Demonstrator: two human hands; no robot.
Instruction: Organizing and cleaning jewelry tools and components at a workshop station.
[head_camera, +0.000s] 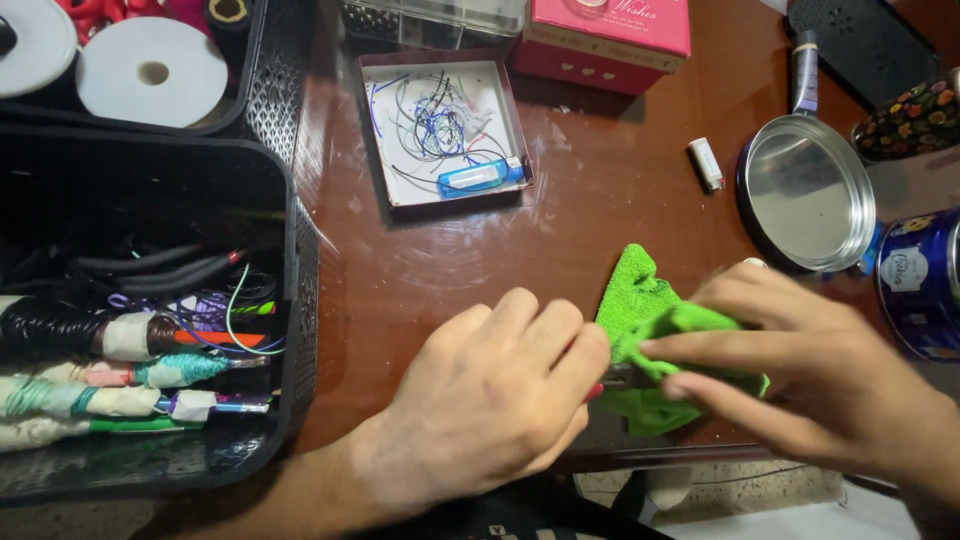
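- Black basket (300, 260), at 9 o'clock on the counter (560, 230): holds wrapped bundles and loose wires.
- Left hand (490, 395), at 6 o'clock: clenched on a small tool with a red handle; most of the tool is hidden.
- Green cloth (640, 300), centre-right: folded over the tool's metal tip.
- Right hand (800, 370), at 4 o'clock: pinches the cloth around the tip.
- Step in hand, as judged: wiping the tip. A firm left grip and a cloth stroke along the metal seem required.
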